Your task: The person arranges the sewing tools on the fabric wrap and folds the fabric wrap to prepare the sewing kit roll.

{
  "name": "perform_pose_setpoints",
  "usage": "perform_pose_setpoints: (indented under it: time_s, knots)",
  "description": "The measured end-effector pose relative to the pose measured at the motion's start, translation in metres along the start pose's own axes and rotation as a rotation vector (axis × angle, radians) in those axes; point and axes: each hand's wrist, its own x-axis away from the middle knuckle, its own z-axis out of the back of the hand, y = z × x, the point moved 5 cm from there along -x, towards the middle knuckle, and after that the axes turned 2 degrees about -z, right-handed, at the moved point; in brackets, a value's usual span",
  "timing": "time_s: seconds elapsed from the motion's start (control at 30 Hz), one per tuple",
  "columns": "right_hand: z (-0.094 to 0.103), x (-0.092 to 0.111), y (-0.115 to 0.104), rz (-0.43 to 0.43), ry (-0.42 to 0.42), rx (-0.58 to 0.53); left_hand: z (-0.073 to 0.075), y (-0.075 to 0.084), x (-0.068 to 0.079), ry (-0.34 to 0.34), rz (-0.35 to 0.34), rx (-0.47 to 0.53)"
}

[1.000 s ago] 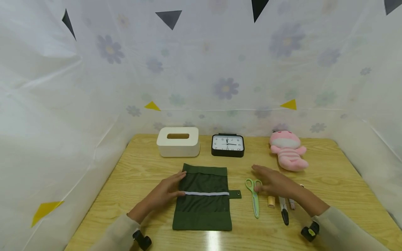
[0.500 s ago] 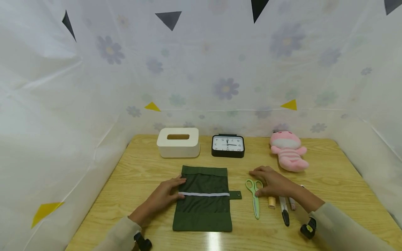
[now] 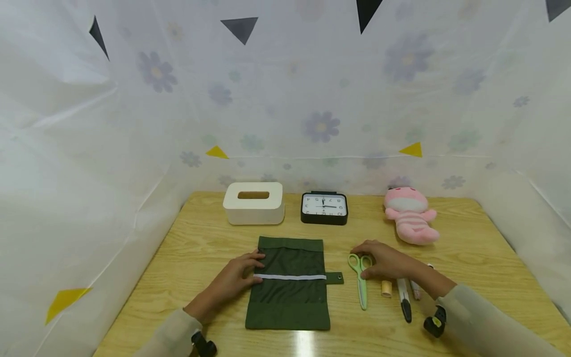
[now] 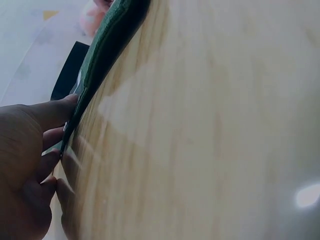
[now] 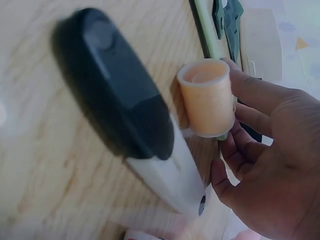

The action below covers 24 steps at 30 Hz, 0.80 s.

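Note:
A dark green cloth tool roll (image 3: pixel 290 297) lies unfolded, with a white band across it and a snap tab on its right side. My left hand (image 3: pixel 234 275) grips its left edge; in the left wrist view, the cloth edge (image 4: pixel 92 70) passes between thumb and fingers. On the right, my right hand (image 3: pixel 388 263) pinches the handles of light green scissors (image 3: pixel 362 292), whose blades point toward me. A peach thread spool (image 5: pixel 207 100) stands close beside that hand. Nearer the wrist lies a black-and-white tool (image 5: pixel 125 95), with a slim pinkish item (image 3: pixel 415 290) next to it.
Along the back of the wooden table (image 3: pixel 200 223) stand a white tissue box (image 3: pixel 254 213), a black alarm clock (image 3: pixel 323 208) and a pink plush toy (image 3: pixel 410 218). Pale flowered sheeting (image 3: pixel 285 99) encloses the table on the sides and back.
My right hand has lowered onto the scissors and its fingers have closed in on the handles; the scissors have shifted slightly. My left hand keeps to the cloth's left edge, which has settled a little.

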Motion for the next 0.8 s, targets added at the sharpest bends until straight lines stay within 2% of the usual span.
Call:
perform_pose_setpoints:
  time_s: [0.17, 0.4, 0.6, 0.8]
  knots:
    - [0.001, -0.002, -0.001, -0.025, -0.018, -0.051, 0.0, 0.002, 0.001, -0.001, 0.004, -0.011]
    - [0.001, -0.005, 0.001, -0.01, -0.018, -0.086, 0.001, 0.005, 0.001, 0.003, -0.003, -0.023]
    - [-0.002, -0.01, 0.007, -0.015, 0.064, -0.086, 0.001, 0.005, 0.001, 0.005, -0.006, -0.029]
    - [-0.003, -0.015, 0.004, -0.065, 0.128, -0.118, 0.0, 0.003, 0.001, 0.012, -0.018, -0.041]
